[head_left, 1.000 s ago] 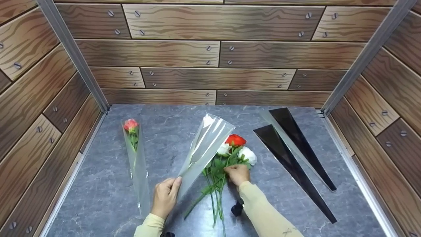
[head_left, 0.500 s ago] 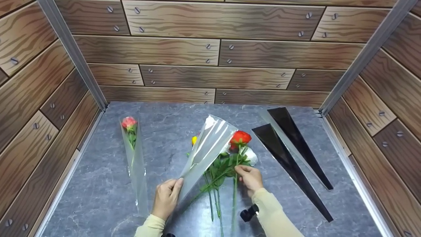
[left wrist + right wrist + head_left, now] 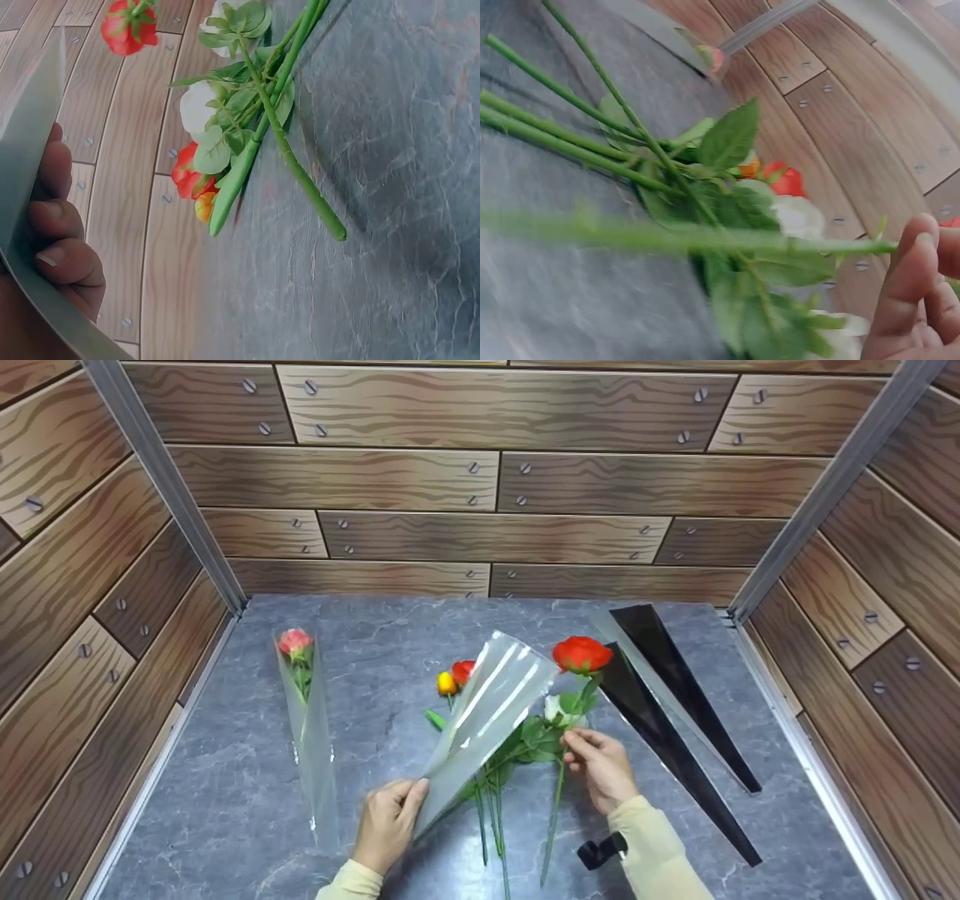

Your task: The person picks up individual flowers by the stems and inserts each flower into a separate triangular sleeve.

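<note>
Red flower [image 3: 582, 654] stands right of the sleeve [image 3: 489, 701], its stem [image 3: 554, 819] pinched by the right hand [image 3: 602, 769] while the left hand [image 3: 390, 819] grips the sleeve low; from afar I judge both light, stem stiff and best to hold, sleeve slick

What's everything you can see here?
Red flowers: 2, red, one held, one piled centre
Yellow flower: 1, yellow-orange, pile
White flowers: 2, white, pile
Stems, leaves: several, green, pile
Pink flower: 1, pink, left
Clear wrappers: 2, see-through, one held, one around pink flower
Black wrappers: 2, black, right
Table: 1, grey, underneath
Walls: 3, brown, back and sides
Metal posts: 2, silver, back corners
Wrist gadget: 1, black, right wrist
Sleeves: 2, cream, arms
Left hand: 1, bare, gripping wrapper
Right hand: 1, bare, pinching a stem
</note>
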### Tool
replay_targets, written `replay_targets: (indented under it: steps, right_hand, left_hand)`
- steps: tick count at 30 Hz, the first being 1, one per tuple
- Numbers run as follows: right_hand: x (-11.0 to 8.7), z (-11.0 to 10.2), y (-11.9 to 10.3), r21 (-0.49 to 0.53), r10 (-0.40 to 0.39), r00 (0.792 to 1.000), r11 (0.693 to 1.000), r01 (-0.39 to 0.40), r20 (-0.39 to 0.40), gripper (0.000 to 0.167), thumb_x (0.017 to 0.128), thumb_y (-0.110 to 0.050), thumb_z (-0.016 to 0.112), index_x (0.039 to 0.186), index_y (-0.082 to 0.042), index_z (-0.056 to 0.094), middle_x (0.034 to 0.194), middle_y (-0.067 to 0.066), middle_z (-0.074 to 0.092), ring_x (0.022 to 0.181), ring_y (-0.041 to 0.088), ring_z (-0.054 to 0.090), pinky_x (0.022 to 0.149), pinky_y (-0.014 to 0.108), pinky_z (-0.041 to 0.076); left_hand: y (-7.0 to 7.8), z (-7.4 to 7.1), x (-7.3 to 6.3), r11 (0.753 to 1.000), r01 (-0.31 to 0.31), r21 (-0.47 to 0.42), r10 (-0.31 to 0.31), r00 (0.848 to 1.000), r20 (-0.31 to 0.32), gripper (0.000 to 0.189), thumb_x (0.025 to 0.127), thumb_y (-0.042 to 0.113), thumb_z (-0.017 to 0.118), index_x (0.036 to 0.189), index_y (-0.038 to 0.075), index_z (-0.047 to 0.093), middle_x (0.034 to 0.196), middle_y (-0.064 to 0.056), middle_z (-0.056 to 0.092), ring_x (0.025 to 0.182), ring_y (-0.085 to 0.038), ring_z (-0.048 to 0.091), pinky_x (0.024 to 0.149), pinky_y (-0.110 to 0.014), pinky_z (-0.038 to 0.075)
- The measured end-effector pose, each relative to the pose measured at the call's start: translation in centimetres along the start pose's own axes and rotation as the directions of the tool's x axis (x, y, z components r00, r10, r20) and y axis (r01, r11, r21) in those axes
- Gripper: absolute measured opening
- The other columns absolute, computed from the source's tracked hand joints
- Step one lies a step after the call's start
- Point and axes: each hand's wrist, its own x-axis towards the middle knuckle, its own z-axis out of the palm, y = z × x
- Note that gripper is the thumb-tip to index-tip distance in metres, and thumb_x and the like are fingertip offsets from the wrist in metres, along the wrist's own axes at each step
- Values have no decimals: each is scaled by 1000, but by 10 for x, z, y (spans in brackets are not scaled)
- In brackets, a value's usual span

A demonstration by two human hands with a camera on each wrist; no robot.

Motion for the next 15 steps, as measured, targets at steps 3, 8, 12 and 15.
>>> replay_targets:
  steps: [3, 8, 12, 15]
  right_hand:
    - [-7, -4, -15, 44, -46, 999, 998, 45, 15, 8, 88, 4, 63, 93, 2, 57, 81, 12, 66, 57, 12, 58, 51, 20, 47]
    - [-17, -11, -43, 93, -164, 986, 982, 162, 12, 13, 86, 10, 61, 85, -2, 55, 80, 16, 68, 58, 15, 62, 52, 23, 51]
    - [-23, -21, -63, 74, -252, 967, 964, 255, -42, 11, 86, 8, 64, 87, -1, 59, 80, 15, 69, 59, 17, 65, 55, 25, 53]
    - [-25, -30, -77, 75, -297, 949, 949, 306, -108, 9, 85, 6, 68, 89, 0, 61, 79, 14, 70, 60, 18, 66, 55, 26, 54]
  left_hand:
    - [4, 0, -1, 997, -71, -5, 71, 997, 23, 42, 89, 6, 67, 57, 18, 41, 57, 16, 35, 51, 5, 30, 45, -10, 26]
    - [10, -3, -3, 987, -162, 13, 161, 986, 46, 44, 86, 6, 69, 58, 18, 38, 57, 14, 34, 52, 6, 27, 46, -9, 23]
    - [12, -4, -7, 980, -195, 48, 191, 979, 64, 43, 86, 9, 70, 59, 19, 39, 57, 15, 35, 53, 5, 28, 48, -9, 23]
    - [13, -4, -8, 971, -223, 81, 217, 973, 81, 42, 85, 11, 71, 59, 20, 40, 58, 15, 35, 54, 4, 30, 49, -10, 25]
